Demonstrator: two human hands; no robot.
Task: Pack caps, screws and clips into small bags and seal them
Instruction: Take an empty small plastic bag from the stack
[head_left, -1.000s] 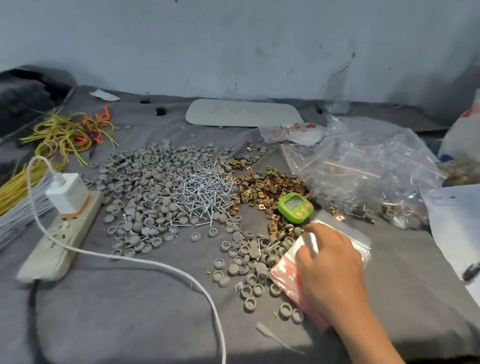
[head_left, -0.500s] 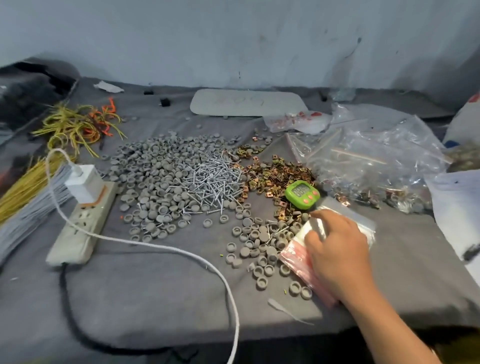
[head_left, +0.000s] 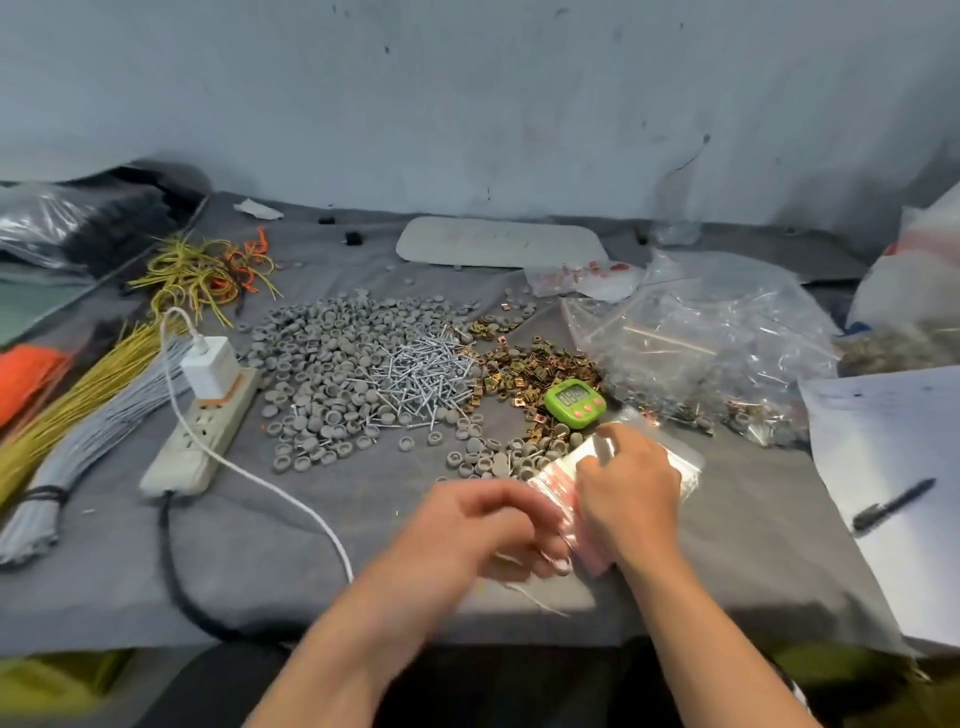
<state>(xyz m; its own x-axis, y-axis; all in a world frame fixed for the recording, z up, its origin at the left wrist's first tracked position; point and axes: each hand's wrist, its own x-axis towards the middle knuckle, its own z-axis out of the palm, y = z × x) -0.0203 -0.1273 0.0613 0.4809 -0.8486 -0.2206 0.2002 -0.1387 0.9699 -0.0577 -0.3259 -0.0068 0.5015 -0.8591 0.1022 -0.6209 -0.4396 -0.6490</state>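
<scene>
- Left hand (head_left: 483, 525) hovers low over the grey cloth (head_left: 260, 571), just beside the near end of the stack of small bags (head_left: 553, 480). Its fingers are curled, but motion blur hides whether they pinch anything.
- Right hand (head_left: 631, 488) lies on top of that stack with its fingers bent over the far edge and grips it. This probably pins the slippery bags so that one can be peeled off.
- At the far left, bundled yellow and grey wires (head_left: 93, 395) lie along the table edge, well apart from the packing area.
- Next comes a power strip (head_left: 202, 431) with a white charger (head_left: 210, 366) plugged in. Its cable trails across the cloth toward the person.
- Grey caps (head_left: 332, 364) spread in a broad loose pile. A few strays lie near the bag stack, within easy reach for filling.
- Screws (head_left: 421, 371) sit heaped against the right side of the caps.
- Brass-coloured clips (head_left: 524, 369) form a third pile touching the screws, so all three parts lie side by side.
- A green timer (head_left: 575, 402) stands just beyond the bags with its display facing the person.
- Large clear bags (head_left: 701, 338) sit further right and seem to hold bulk stock.
- Paper (head_left: 893, 467) with a pen (head_left: 891, 504) on it lies at the far right.
- Judging by the loose piles, no bag has yet been filled.
</scene>
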